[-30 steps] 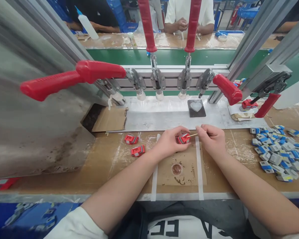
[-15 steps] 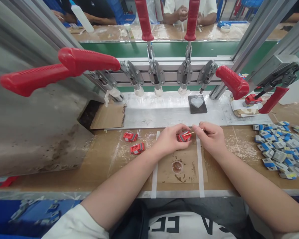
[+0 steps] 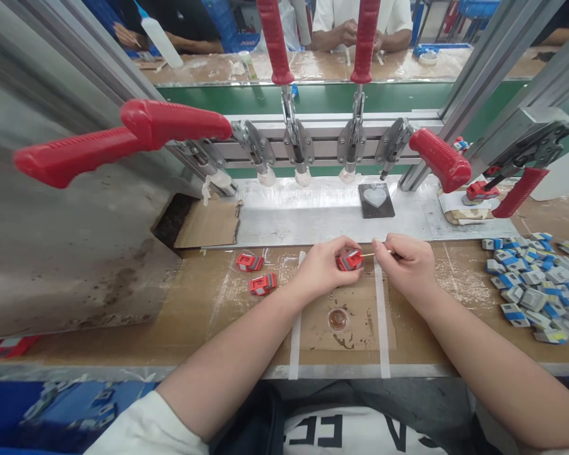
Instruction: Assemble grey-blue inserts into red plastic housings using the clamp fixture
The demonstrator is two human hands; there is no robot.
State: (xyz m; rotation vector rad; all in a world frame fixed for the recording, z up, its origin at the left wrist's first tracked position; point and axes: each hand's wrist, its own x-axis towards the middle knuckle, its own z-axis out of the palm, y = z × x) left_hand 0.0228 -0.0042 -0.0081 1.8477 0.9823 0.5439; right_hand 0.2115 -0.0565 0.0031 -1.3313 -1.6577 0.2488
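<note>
Between the fingers and thumb of my left hand (image 3: 326, 264) is a small red and grey toy car body (image 3: 349, 260), held above the cardboard. My right hand (image 3: 405, 262) pinches a thin pale stick (image 3: 368, 254), its tip at the right edge of the car body. Below them a small round clear dish (image 3: 338, 319) with brownish liquid sits on a stained cardboard patch. Left of my left hand lie two similar red pieces, one farther (image 3: 249, 262) and one nearer (image 3: 262, 284).
Toggle clamps with red handles (image 3: 175, 120) stand on a metal frame ahead. A dark block with a heart shape (image 3: 376, 200) rests on the metal plate (image 3: 289, 218). Grey, blue and yellow pieces (image 3: 533, 278) are heaped at right. People sit across the green belt (image 3: 246, 95).
My right hand has shifted slightly right, drawing the stick from over the car body to its right edge. My left hand keeps the car body in nearly the same place.
</note>
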